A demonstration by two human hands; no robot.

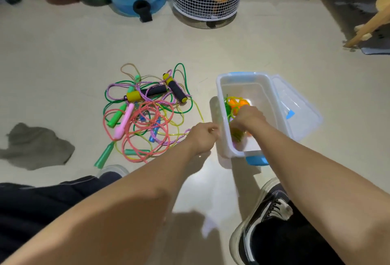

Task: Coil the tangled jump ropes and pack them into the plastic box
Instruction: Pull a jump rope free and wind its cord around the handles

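right hand [248, 117] pressing a coiled rope [236, 104] inside the box [274, 104], seemingly gripping it | left hand [203, 136] curling at the box's near wall, grasp unclear | tangle [145, 113] lying left of both hands, left hand nearer

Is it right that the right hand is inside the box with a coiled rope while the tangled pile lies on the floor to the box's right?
Not quite. In the head view the right hand is inside the box on the coiled rope, but the pile lies to the box's left.
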